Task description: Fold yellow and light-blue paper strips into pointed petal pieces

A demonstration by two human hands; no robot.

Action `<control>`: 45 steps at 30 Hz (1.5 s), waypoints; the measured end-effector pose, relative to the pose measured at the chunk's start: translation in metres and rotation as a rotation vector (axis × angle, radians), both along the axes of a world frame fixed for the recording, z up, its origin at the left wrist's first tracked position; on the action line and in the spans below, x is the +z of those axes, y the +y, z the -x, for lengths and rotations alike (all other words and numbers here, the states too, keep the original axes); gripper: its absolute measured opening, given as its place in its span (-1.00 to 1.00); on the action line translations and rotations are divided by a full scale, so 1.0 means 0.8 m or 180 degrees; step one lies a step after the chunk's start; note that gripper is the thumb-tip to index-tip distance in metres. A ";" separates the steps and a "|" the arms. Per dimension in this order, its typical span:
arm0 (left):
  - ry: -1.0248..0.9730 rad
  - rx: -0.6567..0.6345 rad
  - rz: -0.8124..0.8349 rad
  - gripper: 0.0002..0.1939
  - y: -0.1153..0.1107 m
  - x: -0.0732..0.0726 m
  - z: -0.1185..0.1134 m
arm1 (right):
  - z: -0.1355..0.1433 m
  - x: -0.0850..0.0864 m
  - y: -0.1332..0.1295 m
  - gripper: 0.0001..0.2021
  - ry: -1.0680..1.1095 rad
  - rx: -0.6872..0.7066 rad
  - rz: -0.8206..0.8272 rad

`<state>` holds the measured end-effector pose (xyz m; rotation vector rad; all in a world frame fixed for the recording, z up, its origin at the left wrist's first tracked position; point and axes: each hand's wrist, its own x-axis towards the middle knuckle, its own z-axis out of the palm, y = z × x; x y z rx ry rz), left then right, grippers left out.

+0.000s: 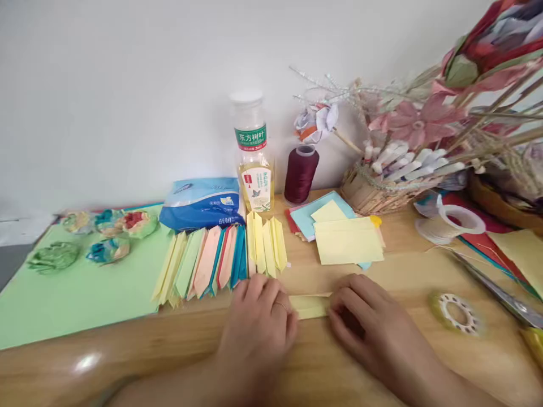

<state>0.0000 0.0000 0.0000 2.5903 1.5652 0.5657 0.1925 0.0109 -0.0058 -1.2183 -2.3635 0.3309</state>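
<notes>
A narrow strip of folded yellow paper [311,306] lies on the wooden table between my two hands. My left hand [262,316] is closed over its left end, with a ring on one finger. The right end is gripped by my right hand [373,322], its fingers curled onto the paper. Just beyond my left hand stands a row of folded paper strips [212,260] in yellow, green, pink, red and blue. Loose yellow sheets [349,241] lie beyond my right hand, on top of blue and red ones.
Paper flowers [108,250] rest on a green sheet [123,282] at left. Behind are a blue tissue pack [201,203], a bottle [255,158], maroon thread [300,176] and a basket [373,192]. Tape [457,314] and scissors [500,291] lie right.
</notes>
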 end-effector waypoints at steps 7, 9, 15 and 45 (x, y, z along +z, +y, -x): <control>0.0106 -0.0093 -0.0555 -0.82 0.000 -0.001 0.001 | 0.000 0.003 0.000 -0.88 0.0027 0.0000 0.0036; 0.0127 -0.0084 -0.0606 -0.82 0.000 -0.001 0.001 | 0.000 0.004 0.001 -0.88 0.0039 -0.0009 0.0067; 0.0235 -0.0019 -0.0186 -0.89 0.001 0.004 0.001 | -0.006 0.008 0.003 -0.88 0.0132 0.0087 0.0264; 0.0281 -0.1038 -0.1545 -0.71 -0.012 -0.005 0.019 | -0.016 0.031 -0.007 -0.61 -0.1199 0.0988 -0.1281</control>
